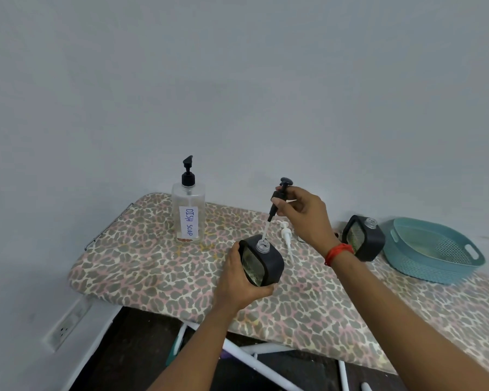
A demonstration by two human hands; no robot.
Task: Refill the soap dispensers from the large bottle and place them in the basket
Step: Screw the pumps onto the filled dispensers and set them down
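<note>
Room: we face a plain pale wall (237, 80), with a wall socket (65, 325) low at the left.
Surface: an ironing board (153, 266) in a leopard-print cover stands against the wall; its white legs (254, 359) show beneath the near edge.
Large bottle: the clear large bottle (188, 213), labelled "DISH SOAP", stands upright at the far left of the board with its own pump screwed on; we see only a little liquid at its bottom.
Left hand: our left hand (237, 280) grips the near dispenser (266, 263), fingers and thumb curled round its black square body, which is tipped slightly toward us. Its threaded neck is open.
Right hand: our right hand (302, 213) pinches the black pump (277, 198) by its collar, above the near dispenser. The pump's thin white tube slants down to the open neck; we cannot tell whether the tip is inside.
Wrist: a red band (339, 252) circles the right wrist.
White pump: a white pump (287, 238) lies flat on the board, just behind the near dispenser.
Second dispenser: the second dispenser (363, 238) stands to the right, partly behind the right wrist, neck uncapped.
Basket: the teal basket (421, 268) sits at the right, just beside the second dispenser, with no dispenser in it.
</note>
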